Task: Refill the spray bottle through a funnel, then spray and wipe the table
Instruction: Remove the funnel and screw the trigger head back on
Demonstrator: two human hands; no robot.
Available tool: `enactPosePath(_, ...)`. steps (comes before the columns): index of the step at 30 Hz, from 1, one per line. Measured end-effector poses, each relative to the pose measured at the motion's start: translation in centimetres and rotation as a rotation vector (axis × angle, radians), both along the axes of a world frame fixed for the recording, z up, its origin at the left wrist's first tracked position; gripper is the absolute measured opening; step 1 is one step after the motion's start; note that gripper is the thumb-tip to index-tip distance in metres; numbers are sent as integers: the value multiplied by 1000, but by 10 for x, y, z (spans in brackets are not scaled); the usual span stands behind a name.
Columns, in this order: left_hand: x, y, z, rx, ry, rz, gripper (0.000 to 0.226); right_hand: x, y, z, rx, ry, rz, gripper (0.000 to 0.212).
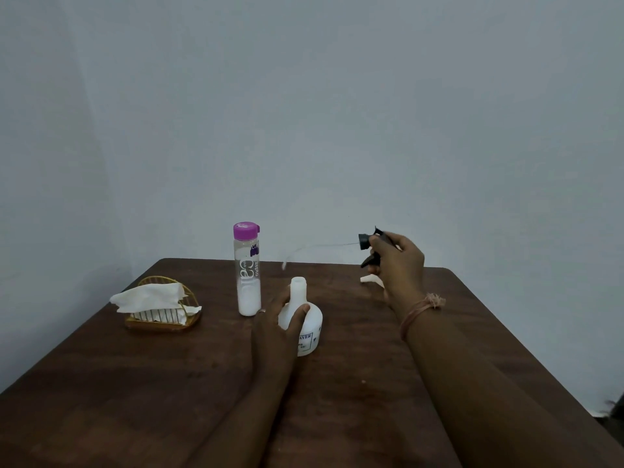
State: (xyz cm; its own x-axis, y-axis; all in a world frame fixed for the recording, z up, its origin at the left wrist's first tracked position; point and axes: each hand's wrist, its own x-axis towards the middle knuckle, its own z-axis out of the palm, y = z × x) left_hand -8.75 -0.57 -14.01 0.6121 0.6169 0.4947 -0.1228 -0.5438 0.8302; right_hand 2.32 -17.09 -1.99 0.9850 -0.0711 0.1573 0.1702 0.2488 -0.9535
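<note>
The spray bottle (305, 327), white with its neck open and no top on it, stands upright near the middle of the dark wooden desk (135, 383). The left hand (275, 327) grips it, fingers (300, 314) and thumb curled round the shoulder just below the neck. Held up in the air to the right, well apart from the bottle, is the black spray head (366, 243); the right hand (396, 265) grips it with fingers curled round it, and its thin dip tube (324, 245) trails out to the left and bends down above the bottle's mouth without touching it. Just under the right hand a small white piece (369, 280) lies on the desk, partly hidden; what it is I cannot tell. Left of the spray bottle stands a tall clear water bottle (249, 275) with a purple cap. Farther left sits a gold wire holder (162, 319) with white tissues (148, 295) draped over it. A grey wall (304, 113) rises behind.
</note>
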Motion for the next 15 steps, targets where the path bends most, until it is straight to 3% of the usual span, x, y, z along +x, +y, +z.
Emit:
enactPosePath(3,0,-1,-1,5,-5,4,41,-11,-2,5,-6,-130,-72,24)
enactPosePath(9,1,-2,-1,14,15,7,45,-16,0,32,246,-187,-131,18)
enactPosePath(15,1,0,-1,6,-2,42,46,-28,14,40,161,-314,-133,17)
